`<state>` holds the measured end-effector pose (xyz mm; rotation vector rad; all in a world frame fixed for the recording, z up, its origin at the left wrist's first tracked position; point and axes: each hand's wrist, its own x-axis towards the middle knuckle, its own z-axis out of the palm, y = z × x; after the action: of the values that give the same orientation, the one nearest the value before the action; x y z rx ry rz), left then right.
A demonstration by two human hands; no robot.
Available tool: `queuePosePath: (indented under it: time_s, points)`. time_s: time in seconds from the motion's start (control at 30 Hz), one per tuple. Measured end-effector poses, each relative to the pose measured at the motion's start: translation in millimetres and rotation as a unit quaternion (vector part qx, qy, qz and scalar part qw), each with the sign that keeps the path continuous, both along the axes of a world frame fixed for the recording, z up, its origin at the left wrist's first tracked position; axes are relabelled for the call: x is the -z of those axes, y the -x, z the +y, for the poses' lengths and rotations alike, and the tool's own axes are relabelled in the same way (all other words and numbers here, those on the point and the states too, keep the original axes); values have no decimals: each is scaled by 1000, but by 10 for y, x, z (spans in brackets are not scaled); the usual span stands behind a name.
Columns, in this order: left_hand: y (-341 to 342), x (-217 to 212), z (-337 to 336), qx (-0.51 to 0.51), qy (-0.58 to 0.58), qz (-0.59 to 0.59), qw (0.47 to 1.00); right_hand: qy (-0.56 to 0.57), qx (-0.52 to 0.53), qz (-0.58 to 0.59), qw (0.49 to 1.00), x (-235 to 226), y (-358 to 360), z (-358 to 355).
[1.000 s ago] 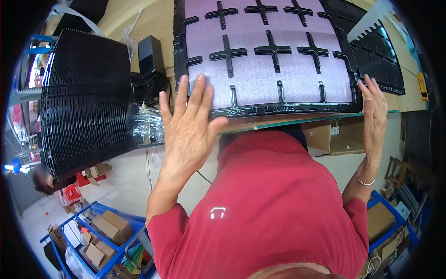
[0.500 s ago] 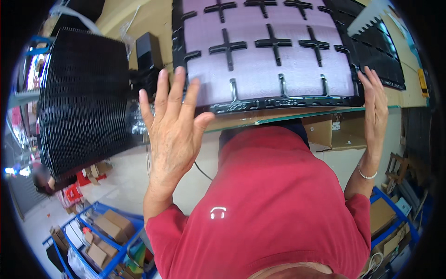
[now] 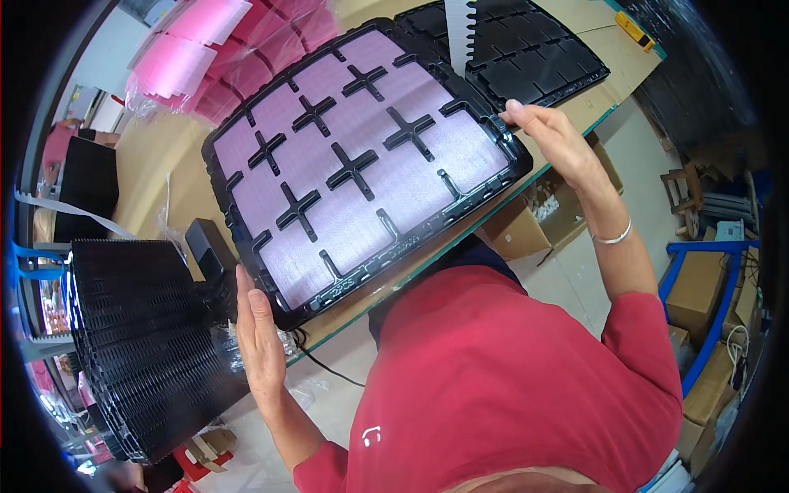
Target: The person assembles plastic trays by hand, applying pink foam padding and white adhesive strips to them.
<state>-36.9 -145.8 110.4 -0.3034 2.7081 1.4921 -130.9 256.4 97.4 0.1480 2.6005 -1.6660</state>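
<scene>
A black plastic tray (image 3: 355,174) with raised cross-shaped ribs lies on the table, its compartments covered by pale pink-purple sheet. My left hand (image 3: 263,345) is upright by the tray's near left corner, fingers stretched out and close together, holding nothing. At the right edge, near the corner, the thumb and a finger of my right hand (image 3: 563,144) reach to the rim. The fingers look extended rather than wrapped round it; the others are partly hidden.
A tall stack of black trays (image 3: 156,337) stands at the left, beside a black box-shaped device (image 3: 209,248). Pink sheets (image 3: 193,49) in clear plastic lie at the back. Another black tray (image 3: 538,53), a toothed white strip (image 3: 460,37) and a yellow cutter (image 3: 634,31) are at the right.
The view has swung, bringing the pink sheets into sight and tilting the tray in the picture. My left hand has gone from over the tray's corner to its side. My right hand stays at the right edge.
</scene>
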Motion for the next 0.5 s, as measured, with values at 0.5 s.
queuePosePath:
  time_s: [0.5]
  points:
    - [-56,65,-81,20,-36,5,999,325,-25,-98,940,-90,362,82]
